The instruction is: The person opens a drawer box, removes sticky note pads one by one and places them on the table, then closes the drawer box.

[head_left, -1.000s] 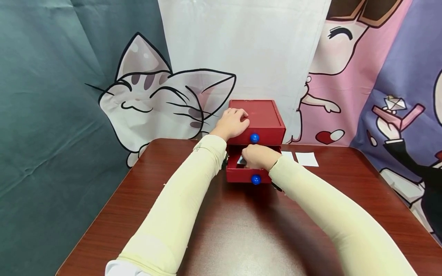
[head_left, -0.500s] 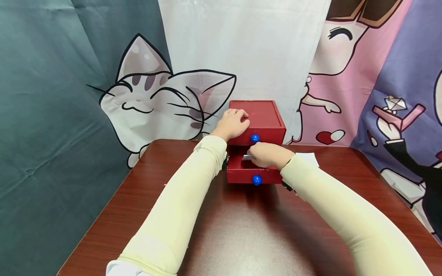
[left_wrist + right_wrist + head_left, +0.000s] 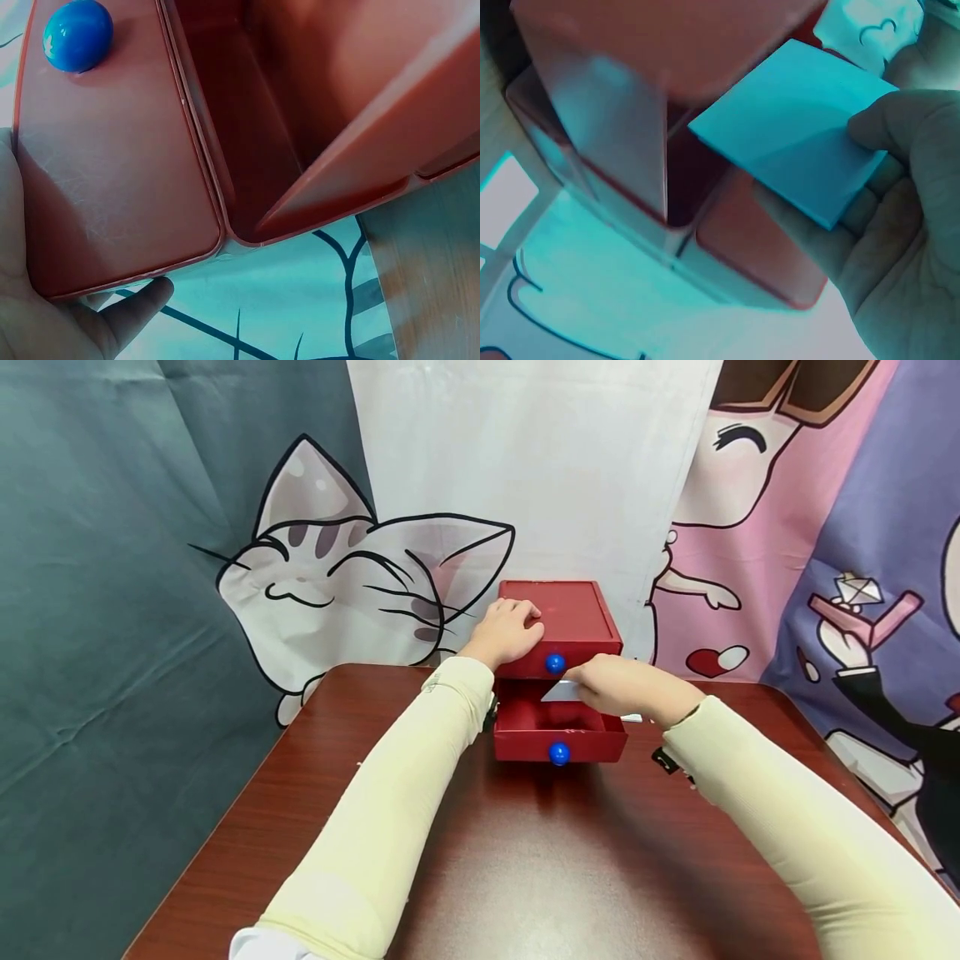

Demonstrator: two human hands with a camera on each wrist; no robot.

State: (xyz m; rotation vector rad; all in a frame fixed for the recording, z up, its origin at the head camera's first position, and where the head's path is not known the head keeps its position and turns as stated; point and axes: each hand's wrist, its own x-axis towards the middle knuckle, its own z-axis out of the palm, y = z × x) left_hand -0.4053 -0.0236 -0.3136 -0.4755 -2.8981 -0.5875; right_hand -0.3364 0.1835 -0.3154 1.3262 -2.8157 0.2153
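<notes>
A red two-drawer cabinet stands at the back of the table, with a blue knob on each drawer. The left hand rests over its upper left corner; in the left wrist view a finger lies along the side. The lower drawer is pulled out, its visible inside bare. Just above its right part, the right hand pinches a thin square card. In the right wrist view the thumb lies on top of this card, with fingers beneath.
White paper lies on the table to the right of the drawer, mostly hidden behind the right hand. Two white pieces also show at the left edge of the right wrist view. A printed cartoon curtain hangs behind the brown table.
The right hand has come up and to the right out of the lower drawer, bringing the card with it. The left hand and the cabinet stay in place.
</notes>
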